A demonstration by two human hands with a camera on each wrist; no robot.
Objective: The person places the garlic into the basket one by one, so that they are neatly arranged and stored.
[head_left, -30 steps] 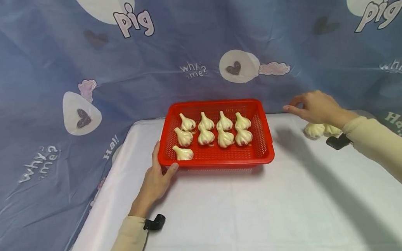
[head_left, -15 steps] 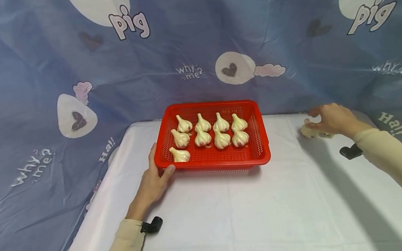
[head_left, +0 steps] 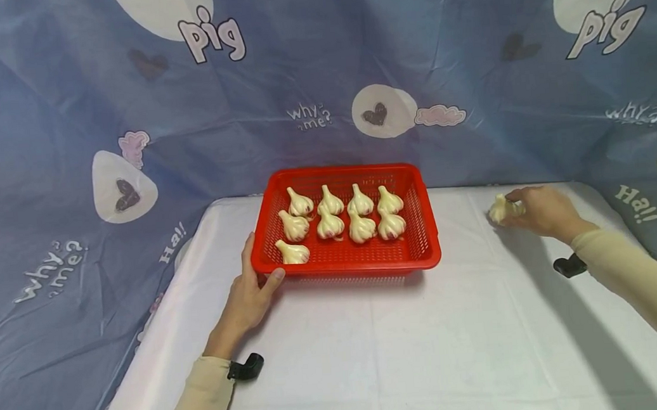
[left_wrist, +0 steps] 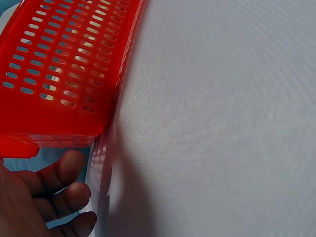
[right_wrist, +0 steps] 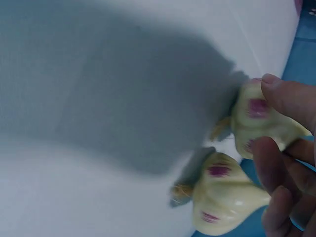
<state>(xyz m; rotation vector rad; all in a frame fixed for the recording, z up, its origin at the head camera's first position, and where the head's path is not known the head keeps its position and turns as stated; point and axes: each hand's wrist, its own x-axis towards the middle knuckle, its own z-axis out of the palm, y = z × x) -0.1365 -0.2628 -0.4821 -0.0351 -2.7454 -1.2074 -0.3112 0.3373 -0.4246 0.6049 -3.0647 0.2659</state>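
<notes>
My left hand (head_left: 247, 299) grips the near left corner of a red perforated plastic basket (head_left: 356, 266), the thumb at its front rim. The left wrist view shows the basket's slotted wall and several curled fingers (left_wrist: 74, 197) beside and below it. Several whitish garlic bulbs (head_left: 361, 228) lie inside in rows, one apart at the front left. At the table's far right, my right hand (head_left: 548, 212) pinches a garlic bulb (right_wrist: 254, 116) between thumb and fingers. A second bulb (right_wrist: 222, 197) with purple patches lies beside it, close to the fingers.
A white cloth (head_left: 430, 350) covers the table. A blue patterned curtain (head_left: 296, 74) rises along its back edge and hangs at the left side. Both wrists carry black straps with small mounts (head_left: 570, 265).
My right hand has moved right and down from above the table onto the garlic bulbs, its fingers closing about one. The left hand stays at the basket's corner.
</notes>
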